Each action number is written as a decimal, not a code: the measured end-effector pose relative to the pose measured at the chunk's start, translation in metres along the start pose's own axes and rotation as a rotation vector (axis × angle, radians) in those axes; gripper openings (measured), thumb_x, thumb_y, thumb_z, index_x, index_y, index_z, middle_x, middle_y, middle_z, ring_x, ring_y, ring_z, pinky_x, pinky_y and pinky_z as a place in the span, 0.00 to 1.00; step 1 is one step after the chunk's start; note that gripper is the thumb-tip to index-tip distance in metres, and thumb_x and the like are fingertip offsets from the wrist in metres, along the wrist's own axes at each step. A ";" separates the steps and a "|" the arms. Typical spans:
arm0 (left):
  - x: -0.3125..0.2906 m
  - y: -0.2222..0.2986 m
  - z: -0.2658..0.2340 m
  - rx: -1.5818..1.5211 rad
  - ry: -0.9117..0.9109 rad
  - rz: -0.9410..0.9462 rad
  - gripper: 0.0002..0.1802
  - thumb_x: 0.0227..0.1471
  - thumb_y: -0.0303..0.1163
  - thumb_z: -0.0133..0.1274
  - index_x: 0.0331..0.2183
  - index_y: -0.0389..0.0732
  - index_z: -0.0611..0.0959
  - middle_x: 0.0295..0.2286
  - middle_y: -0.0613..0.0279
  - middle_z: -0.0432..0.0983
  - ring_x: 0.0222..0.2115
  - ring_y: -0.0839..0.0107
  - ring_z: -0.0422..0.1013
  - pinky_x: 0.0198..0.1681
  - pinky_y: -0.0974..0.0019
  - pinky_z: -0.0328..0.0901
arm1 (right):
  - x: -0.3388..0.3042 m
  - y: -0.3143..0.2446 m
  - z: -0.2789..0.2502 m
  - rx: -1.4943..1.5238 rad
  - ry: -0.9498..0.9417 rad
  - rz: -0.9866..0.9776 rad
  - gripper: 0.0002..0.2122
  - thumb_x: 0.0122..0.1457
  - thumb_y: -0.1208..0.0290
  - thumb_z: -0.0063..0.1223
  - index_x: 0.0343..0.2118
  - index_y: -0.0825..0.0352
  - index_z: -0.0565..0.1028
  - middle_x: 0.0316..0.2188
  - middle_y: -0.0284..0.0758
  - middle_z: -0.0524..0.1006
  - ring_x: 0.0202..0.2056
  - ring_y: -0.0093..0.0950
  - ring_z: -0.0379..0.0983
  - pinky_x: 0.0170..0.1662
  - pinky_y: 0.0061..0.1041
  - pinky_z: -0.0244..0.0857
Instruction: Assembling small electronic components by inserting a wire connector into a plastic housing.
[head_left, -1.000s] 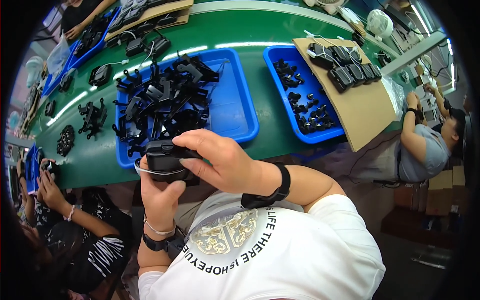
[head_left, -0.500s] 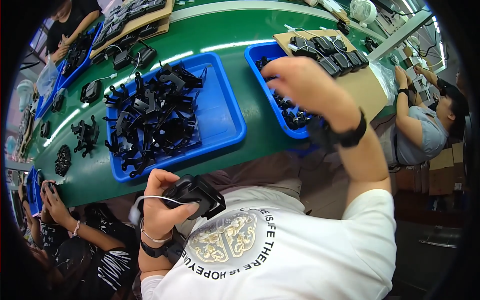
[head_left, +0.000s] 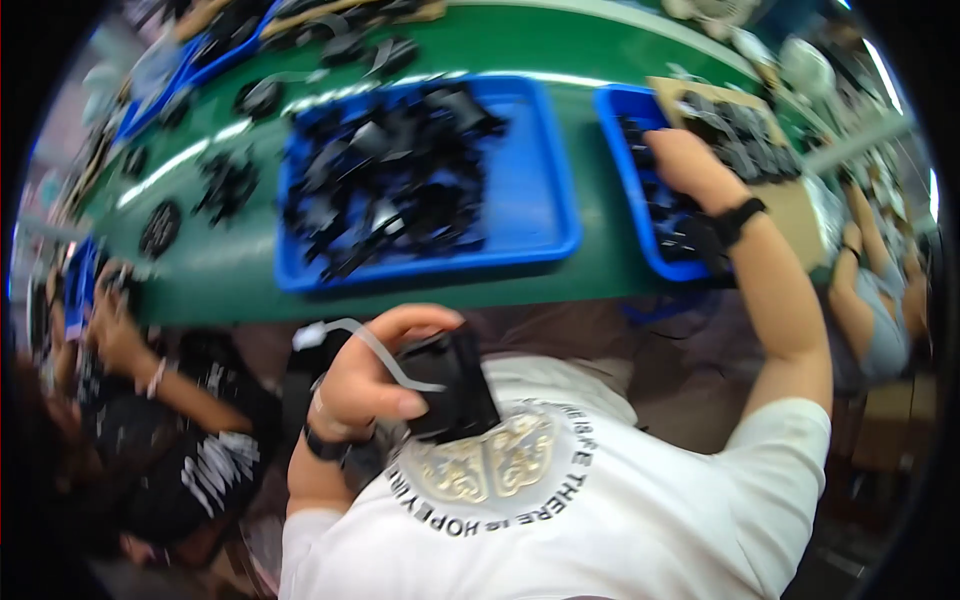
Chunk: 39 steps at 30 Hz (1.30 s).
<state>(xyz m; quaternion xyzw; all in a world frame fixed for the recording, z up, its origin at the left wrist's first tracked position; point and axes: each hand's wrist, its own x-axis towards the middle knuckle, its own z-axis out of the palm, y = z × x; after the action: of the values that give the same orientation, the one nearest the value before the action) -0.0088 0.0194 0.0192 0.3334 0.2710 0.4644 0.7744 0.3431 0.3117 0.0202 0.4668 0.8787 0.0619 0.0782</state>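
Note:
In front of my chest, my left hand is closed around a boxy black housing, with the thumb along its near side. A white cable with a small plug loops from the housing over the back of that hand. My right hand reaches down into the blue tray on the right, among small dark parts. Its fingertips are hidden and blurred, so whether they grip a part does not show.
A larger blue tray piled with black brackets stands mid-bench. Loose brackets and a dark heap of small parts lie left of it. Cabled housings rest on cardboard at right. Co-workers sit on both sides.
My right hand has moved lower into the right tray. The housing in my left hand has turned, showing a broader black face. The whole view has shifted and blurred.

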 end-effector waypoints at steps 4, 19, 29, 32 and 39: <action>0.005 -0.015 -0.016 -0.125 -0.077 0.206 0.44 0.34 0.30 0.64 0.54 0.35 0.62 0.47 0.58 0.65 0.45 0.69 0.66 0.50 0.67 0.60 | -0.012 0.015 -0.013 0.132 0.003 -0.066 0.08 0.41 0.83 0.46 0.27 0.70 0.70 0.24 0.48 0.73 0.29 0.47 0.69 0.33 0.37 0.64; 0.014 -0.010 -0.016 -0.245 -0.014 0.426 0.38 0.48 0.17 0.43 0.59 0.43 0.51 0.48 0.54 0.65 0.49 0.64 0.65 0.52 0.61 0.62 | -0.101 -0.121 -0.096 1.339 0.019 -0.080 0.10 0.46 0.86 0.51 0.33 0.72 0.74 0.35 0.36 0.73 0.33 0.21 0.70 0.34 0.17 0.66; 0.019 -0.013 0.000 -0.225 0.285 0.475 0.30 0.53 0.19 0.41 0.56 0.48 0.56 0.44 0.55 0.68 0.46 0.65 0.68 0.48 0.61 0.67 | -0.088 -0.209 -0.074 1.116 0.387 -0.623 0.12 0.44 0.88 0.57 0.34 0.71 0.74 0.34 0.40 0.74 0.32 0.27 0.73 0.33 0.20 0.69; 0.020 -0.016 0.004 -0.213 0.337 0.480 0.29 0.54 0.20 0.42 0.56 0.49 0.56 0.43 0.54 0.69 0.44 0.65 0.70 0.45 0.61 0.68 | -0.084 -0.225 -0.068 1.193 0.411 -0.600 0.13 0.43 0.87 0.58 0.33 0.70 0.74 0.33 0.40 0.74 0.31 0.28 0.73 0.31 0.20 0.69; 0.019 -0.020 0.005 -0.190 0.386 0.471 0.28 0.55 0.22 0.42 0.54 0.50 0.54 0.41 0.55 0.70 0.38 0.67 0.73 0.37 0.64 0.73 | -0.076 -0.231 -0.060 1.060 0.570 -0.708 0.13 0.44 0.85 0.60 0.34 0.70 0.73 0.33 0.40 0.74 0.31 0.28 0.73 0.31 0.20 0.69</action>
<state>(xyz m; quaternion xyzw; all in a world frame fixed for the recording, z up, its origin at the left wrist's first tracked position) 0.0133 0.0285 0.0048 0.2187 0.2837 0.7088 0.6077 0.1865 0.1175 0.0433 0.0929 0.8761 -0.2844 -0.3781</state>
